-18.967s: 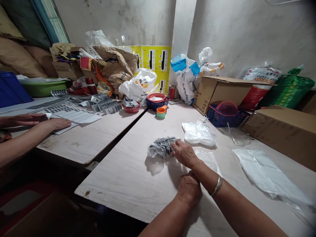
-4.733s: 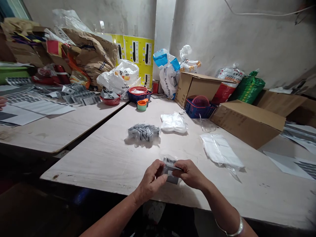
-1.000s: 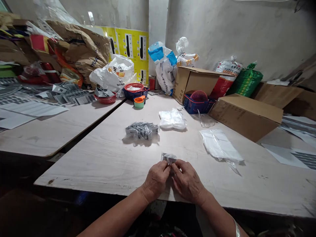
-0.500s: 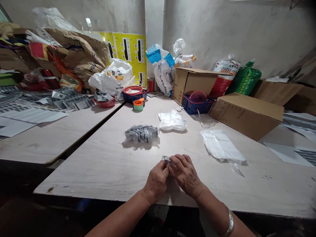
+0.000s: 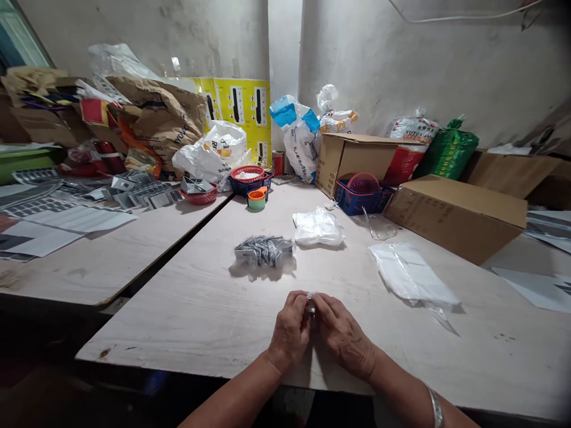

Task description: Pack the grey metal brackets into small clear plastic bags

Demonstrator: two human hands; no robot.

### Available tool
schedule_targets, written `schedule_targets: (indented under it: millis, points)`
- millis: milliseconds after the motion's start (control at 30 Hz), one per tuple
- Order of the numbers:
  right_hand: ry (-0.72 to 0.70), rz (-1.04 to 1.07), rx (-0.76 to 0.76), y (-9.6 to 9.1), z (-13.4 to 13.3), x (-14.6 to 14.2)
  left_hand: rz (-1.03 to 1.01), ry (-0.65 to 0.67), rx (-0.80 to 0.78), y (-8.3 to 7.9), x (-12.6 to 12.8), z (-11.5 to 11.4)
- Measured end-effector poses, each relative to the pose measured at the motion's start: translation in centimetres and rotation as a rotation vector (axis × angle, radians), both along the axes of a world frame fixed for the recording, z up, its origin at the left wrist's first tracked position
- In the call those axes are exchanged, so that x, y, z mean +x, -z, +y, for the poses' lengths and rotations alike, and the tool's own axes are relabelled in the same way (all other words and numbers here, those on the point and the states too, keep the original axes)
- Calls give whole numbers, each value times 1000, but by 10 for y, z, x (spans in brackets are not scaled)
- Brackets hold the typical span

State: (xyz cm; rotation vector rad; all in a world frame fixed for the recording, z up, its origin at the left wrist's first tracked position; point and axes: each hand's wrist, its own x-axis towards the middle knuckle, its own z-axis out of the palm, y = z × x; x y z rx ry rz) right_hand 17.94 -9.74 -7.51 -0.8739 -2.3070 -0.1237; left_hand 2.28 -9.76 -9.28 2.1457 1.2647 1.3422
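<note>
My left hand [image 5: 289,333] and my right hand [image 5: 341,336] press together low on the pale wooden table [image 5: 214,309]. Both pinch a small clear plastic packet with a grey piece inside [image 5: 310,304]; only its top edge shows between my fingertips. Farther out on the table lies a pile of similar filled grey packets [image 5: 264,249]. Beside that pile sits a bundle of white empty bags [image 5: 318,227]. A loose stack of clear bags [image 5: 413,276] lies to the right of my hands.
Cardboard boxes [image 5: 455,214] line the right side, with a blue basket [image 5: 361,199] holding a red one. A second table [image 5: 111,249] on the left carries grey printed sheets [image 5: 66,217] and folded pieces. Sacks and bags crowd the back wall.
My hands have closed tighter over the small packet, hiding most of it; 4.7 s ago it was held up and spread between them. The view has shifted slightly downward.
</note>
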Motion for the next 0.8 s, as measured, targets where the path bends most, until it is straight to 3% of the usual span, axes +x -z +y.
schedule_targets:
  millis: [133, 267, 433, 600, 800]
  points:
    - [-34, 88, -137, 4, -1, 7, 77, -7, 78, 5, 1, 2]
    - [-83, 157, -232, -3, 3, 8, 242, -52, 208, 14, 2, -1]
    - [-191, -66, -49, -20, 7, 8, 367, -109, 284, 20, 4, -3]
    - [-11, -109, -112, -29, 11, -3, 361, -128, 337, 21, 4, -2]
    - [209, -261, -232, -35, 27, -21, 328, -13, 197, 5, -6, -16]
